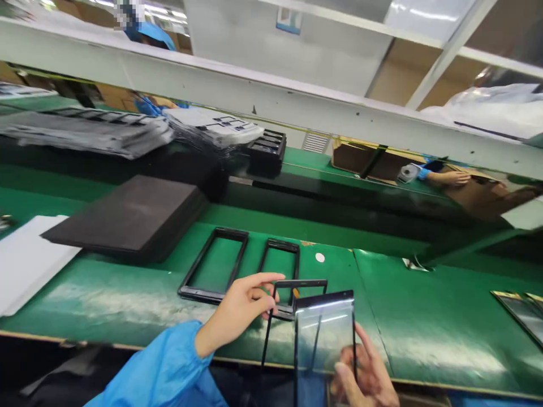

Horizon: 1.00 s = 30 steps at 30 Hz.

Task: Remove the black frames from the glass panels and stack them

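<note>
Between the thumb and fingers of my left hand [237,311] is a thin black rectangular frame [303,282], held upright by its upper left side. My right hand [375,376] grips a see-through glass panel [324,330] with a dark border by its right edge; some fingers show through the glass. The panel overlaps the right part of the thin frame from my view, and I cannot tell whether they touch. Behind my left hand, two thicker black frames lie on the green table: a larger frame [201,294] and a smaller frame [282,245], partly covered by the hand.
Left of the frames sits a black foam block [127,215] on a white sheet [29,265]. A small white disc [319,258] and glass panels [520,314] lie rightward. Stacked trays [93,133] stand at the back. Across the table, a co-worker's hand [452,178] touches a cardboard box.
</note>
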Motion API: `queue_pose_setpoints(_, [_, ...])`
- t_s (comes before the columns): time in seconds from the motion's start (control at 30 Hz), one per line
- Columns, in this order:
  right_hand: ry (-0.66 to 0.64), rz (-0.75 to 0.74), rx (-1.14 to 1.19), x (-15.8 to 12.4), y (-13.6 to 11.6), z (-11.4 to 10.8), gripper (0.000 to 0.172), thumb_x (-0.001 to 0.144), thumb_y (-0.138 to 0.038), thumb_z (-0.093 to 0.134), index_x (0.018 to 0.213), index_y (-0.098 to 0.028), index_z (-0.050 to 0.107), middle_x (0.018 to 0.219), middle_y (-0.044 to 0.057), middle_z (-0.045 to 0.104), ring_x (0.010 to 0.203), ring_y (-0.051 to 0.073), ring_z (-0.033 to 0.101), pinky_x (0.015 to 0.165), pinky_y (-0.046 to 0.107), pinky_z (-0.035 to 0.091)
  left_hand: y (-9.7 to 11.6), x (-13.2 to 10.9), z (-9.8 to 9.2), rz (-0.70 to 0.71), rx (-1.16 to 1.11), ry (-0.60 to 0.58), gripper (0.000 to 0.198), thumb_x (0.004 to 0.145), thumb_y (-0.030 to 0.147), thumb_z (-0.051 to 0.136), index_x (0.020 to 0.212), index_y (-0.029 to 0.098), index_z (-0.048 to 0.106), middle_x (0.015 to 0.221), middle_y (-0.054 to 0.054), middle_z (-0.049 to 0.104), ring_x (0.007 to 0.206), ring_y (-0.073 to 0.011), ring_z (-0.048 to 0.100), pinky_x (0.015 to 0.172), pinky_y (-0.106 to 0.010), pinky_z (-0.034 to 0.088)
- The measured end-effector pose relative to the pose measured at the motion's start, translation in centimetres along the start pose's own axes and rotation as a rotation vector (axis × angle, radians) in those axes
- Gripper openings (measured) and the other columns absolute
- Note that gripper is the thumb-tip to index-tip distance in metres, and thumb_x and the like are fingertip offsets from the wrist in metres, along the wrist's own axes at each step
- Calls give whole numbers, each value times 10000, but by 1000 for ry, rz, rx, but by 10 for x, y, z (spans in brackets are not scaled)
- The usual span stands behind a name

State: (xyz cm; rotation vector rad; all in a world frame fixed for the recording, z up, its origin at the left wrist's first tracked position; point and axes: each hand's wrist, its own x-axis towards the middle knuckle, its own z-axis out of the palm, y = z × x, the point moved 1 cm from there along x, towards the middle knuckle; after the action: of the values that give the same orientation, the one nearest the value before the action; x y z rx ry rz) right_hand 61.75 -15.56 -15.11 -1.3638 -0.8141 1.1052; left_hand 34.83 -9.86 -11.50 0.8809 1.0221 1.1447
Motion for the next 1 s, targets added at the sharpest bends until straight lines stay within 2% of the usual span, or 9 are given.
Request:
queue_pose_setpoints(0.1, [26, -47, 53, -5, 11, 14, 642, 638, -443, 925, 1251, -420, 736, 652, -64, 669, 322, 135, 562, 307, 249, 425, 3, -7, 5, 14, 21, 21, 419, 793, 200, 817, 1210, 183, 790, 856, -34, 729, 670, -172, 721, 604, -263, 557])
queue_pose_setpoints(0.2, [-4, -51, 82, -9, 12, 20, 628, 651, -401, 922, 1253, -429, 746, 650, -66, 674, 341, 125, 574, 332, 234, 454, 6, -12, 10, 23, 21, 4, 402, 790, 212, 834, 1191, 181, 803, 820, -42, 745, 668, -176, 713, 618, -268, 560])
queue_pose_setpoints(0.33, [-23, -56, 91, -11, 11, 18, 632, 686, -409, 914, 1287, -457, 724, 645, -76, 667, 351, 107, 570, 358, 213, 461, 8, -16, 16, 20, 12, 3, 394, 785, 197, 834, 1178, 179, 813, 762, -39, 745, 671, -177, 708, 618, -257, 554])
queue_pose_setpoints(0.47, [-19, -76, 70, -12, 14, 15, 622, 696, -393, 913, 1289, -429, 731, 653, -67, 682, 378, 111, 578, 386, 222, 489, 8, -17, 19, 20, 1, 13, 390, 776, 173, 828, 1166, 183, 819, 730, -21, 723, 650, -164, 693, 602, -245, 553])
queue_pose_setpoints(0.63, [-22, -106, 60, -14, 18, 13, 601, 730, -372, 888, 1307, -411, 725, 663, -55, 696, 399, 119, 583, 399, 230, 506, 2, -15, 18, 32, -6, 17, 399, 798, 148, 806, 1194, 198, 810, 777, -15, 721, 653, -149, 688, 609, -242, 566])
queue_pose_setpoints(0.83, [-21, -63, 43, -15, 17, 11, 598, 714, -381, 897, 1286, -431, 729, 661, -67, 685, 399, 124, 579, 412, 242, 513, -3, -14, 14, 51, 24, 33, 398, 838, 230, 827, 1234, 202, 794, 822, -28, 733, 680, -157, 698, 628, -255, 581])
queue_pose_setpoints(1.0, [-16, -13, 37, -17, 16, 10, 608, 716, -360, 896, 1298, -392, 723, 679, -61, 690, 423, 112, 575, 433, 225, 514, -4, -14, 13, 64, 34, 43, 410, 848, 270, 836, 1251, 205, 789, 857, -52, 760, 728, -174, 711, 642, -259, 586])
